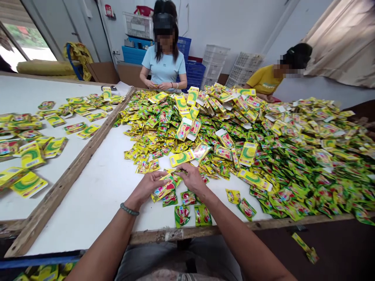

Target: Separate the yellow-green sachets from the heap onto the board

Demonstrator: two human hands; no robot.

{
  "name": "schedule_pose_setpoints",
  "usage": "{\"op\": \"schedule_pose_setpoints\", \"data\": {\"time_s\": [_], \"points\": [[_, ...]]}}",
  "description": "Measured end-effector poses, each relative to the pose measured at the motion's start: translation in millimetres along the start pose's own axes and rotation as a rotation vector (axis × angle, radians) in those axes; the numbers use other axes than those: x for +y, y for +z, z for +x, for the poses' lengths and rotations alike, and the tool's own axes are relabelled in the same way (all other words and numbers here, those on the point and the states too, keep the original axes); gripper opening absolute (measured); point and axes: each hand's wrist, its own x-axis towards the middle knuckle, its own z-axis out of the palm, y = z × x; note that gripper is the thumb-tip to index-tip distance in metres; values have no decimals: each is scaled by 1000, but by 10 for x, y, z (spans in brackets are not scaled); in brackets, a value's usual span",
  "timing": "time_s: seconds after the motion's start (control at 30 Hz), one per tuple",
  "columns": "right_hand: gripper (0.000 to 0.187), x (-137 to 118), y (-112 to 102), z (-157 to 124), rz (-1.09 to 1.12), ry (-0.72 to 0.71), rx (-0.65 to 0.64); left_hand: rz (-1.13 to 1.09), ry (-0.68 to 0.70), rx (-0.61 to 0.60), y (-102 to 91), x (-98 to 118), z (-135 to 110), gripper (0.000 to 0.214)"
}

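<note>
My left hand is closed around a small yellow and green carton, its thumb lying across the printed face. At the carton's upper end my right hand has its fingers bent together; what they pinch is hidden. A green packet shows just under those fingers. Below my hands, several loose green packets with a red fruit print lie on the white table, among them one packet near the front edge. Beyond my fingertips rests a flat yellow carton.
A big heap of packets and cartons spreads across the table's right side. Left of a wooden strip, filled cartons lie scattered. Two co-workers sit opposite, one in a light blue shirt, one in a yellow shirt.
</note>
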Motion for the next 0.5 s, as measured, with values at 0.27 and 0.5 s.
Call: {"op": "schedule_pose_setpoints", "data": {"time_s": [0.27, 0.5], "points": [[18, -119, 100, -26, 170, 135, 102, -70, 21, 47, 42, 18, 14, 43], [16, -413, 66, -126, 33, 123, 52, -112, 80, 70, 71, 45, 5, 44]]}}
